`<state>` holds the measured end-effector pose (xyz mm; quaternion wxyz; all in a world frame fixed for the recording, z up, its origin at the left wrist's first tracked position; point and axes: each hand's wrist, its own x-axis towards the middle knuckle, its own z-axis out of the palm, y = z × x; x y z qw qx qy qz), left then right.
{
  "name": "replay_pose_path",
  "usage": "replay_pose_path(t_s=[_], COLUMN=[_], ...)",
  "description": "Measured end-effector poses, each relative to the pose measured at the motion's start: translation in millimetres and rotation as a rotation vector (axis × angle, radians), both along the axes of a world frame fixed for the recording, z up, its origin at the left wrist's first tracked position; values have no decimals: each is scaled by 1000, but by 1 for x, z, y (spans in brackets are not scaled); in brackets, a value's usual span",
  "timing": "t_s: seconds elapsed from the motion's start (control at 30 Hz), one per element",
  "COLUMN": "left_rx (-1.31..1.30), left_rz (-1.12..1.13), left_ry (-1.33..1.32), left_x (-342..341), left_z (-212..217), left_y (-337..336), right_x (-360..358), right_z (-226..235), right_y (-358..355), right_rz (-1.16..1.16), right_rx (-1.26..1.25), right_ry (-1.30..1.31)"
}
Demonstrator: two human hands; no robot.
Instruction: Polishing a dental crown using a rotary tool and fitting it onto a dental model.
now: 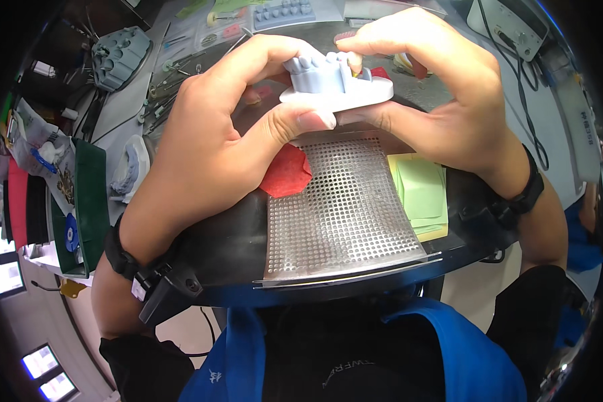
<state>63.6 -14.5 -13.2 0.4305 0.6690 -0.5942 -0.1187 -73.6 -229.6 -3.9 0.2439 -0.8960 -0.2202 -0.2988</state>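
Fingers of my left hand (228,127) and right hand (435,94) grasp the grey dental cast (331,84); I'd steady it over the perforated plate (342,208).

Your view is brightly and evenly lit from above, so your hands cast only soft shadows on the perforated metal plate (342,208), and a pale glare streaks the dark glossy bench edge (355,275) in the lower middle of the frame. The centre is sharp, but the fisheye bends straight edges toward the rim. The corners fall off into black, with the upper left clutter dim and slightly soft.
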Motion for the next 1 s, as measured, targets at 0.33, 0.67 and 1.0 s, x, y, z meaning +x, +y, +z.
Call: replay_pose_path(t_s=[0.33, 0.67, 1.0], left_rx=[44, 41, -2], left_rz=[-46, 6, 58], left_ry=[91, -83, -332], left_x=[-1, 10, 11], left_z=[0, -1, 3], left_y=[-1, 0, 0], right_x=[0, -1, 9], right_z=[-4, -8, -17], right_y=[-7, -1, 1], right_rz=[89, -72, -53], right_rx=[114, 109, -10], right_ry=[46, 144, 67])
